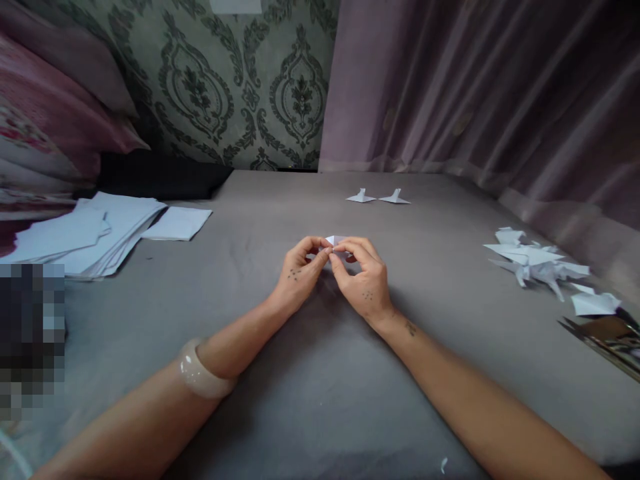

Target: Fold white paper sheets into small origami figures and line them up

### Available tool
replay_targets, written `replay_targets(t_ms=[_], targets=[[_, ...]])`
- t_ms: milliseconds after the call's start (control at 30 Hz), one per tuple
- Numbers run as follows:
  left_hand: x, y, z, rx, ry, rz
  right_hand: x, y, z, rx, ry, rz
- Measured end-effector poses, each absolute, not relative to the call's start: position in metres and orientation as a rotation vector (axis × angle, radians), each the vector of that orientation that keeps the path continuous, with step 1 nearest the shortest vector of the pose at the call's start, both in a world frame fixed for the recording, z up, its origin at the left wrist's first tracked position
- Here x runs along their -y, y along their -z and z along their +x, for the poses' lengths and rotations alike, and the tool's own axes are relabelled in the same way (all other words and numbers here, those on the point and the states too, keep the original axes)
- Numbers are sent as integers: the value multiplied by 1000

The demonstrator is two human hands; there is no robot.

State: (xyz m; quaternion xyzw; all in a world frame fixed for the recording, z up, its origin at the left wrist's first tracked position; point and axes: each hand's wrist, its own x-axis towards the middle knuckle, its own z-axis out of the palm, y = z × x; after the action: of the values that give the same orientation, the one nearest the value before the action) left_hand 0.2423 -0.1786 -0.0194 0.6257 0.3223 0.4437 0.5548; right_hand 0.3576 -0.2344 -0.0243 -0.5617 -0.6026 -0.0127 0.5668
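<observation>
A small folded piece of white paper [334, 240] is held up between both hands, above the middle of the grey cloth surface. My left hand [303, 270] pinches its left side between thumb and fingers; a pale bangle sits on that forearm. From the other side, my right hand [363, 273] pinches the paper the same way. The two thumb tips nearly meet at its near edge. My fingers hide most of the paper, so its full shape cannot be made out.
Two folded paper figures [362, 195] stand at the back. On the left lie a stack of white sheets [120, 220] and a smaller paper pile [180, 223]. Several folded paper pieces [537, 257] are heaped at right, near a brown flat object [607, 337]. Curtains [425, 87] hang behind.
</observation>
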Motion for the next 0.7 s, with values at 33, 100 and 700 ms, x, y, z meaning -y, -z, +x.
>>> replay_targets(t_ms=[33,100,700], targets=[[179,19,243,-752,-1049,1444,234,24,358,1413,27,-1316],[179,19,243,-739,-1045,1388,234,23,358,1404,21,-1313],[182,19,245,-739,-1107,1380,235,21,360,1382,55,-1305]])
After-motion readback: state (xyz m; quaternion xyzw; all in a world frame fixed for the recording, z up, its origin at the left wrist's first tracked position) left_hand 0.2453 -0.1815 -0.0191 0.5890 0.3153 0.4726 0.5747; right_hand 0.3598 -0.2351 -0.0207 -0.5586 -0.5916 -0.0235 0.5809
